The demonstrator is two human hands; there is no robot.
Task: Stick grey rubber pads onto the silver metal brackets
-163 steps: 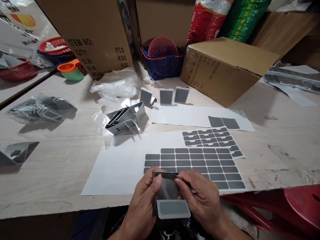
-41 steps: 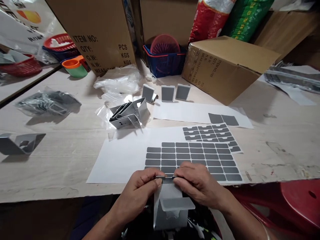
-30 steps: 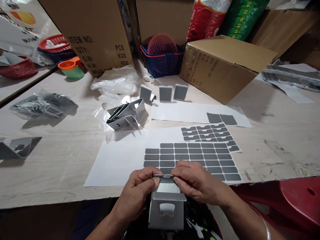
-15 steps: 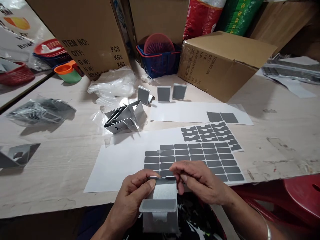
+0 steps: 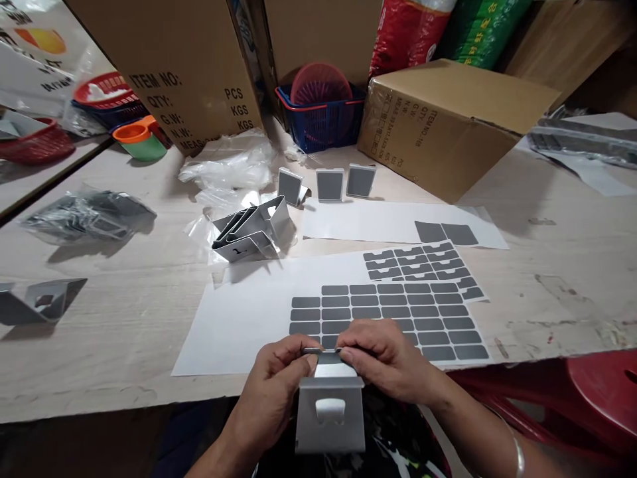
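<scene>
Between my hands, at the table's near edge, is a bent silver metal stand [image 5: 330, 425] with a cut-out in its front face. My left hand [image 5: 281, 375] pinches the left end of its far edge with thumb and fingers. At the right end of that edge, my right hand [image 5: 381, 358] pinches it too. Just beyond lies a white sheet of dark grey rectangular stickers [image 5: 365, 302], partly covered by my fingers. A smaller sheet of notched grey stickers [image 5: 421, 265] overlaps its far side.
Three stands with grey faces [image 5: 330, 184] stand farther back. Nested metal pieces [image 5: 253, 232] lie beside crumpled plastic bags [image 5: 229, 162]. A bagged bundle [image 5: 92, 216] and another bent stand [image 5: 42, 302] are at left. Cartons [image 5: 448, 126] and a blue basket [image 5: 323, 123] line the back.
My right hand has closed onto the far edge of the metal stand. The stand has tilted, so its front face with the cut-out shows more. The view has shifted slightly.
</scene>
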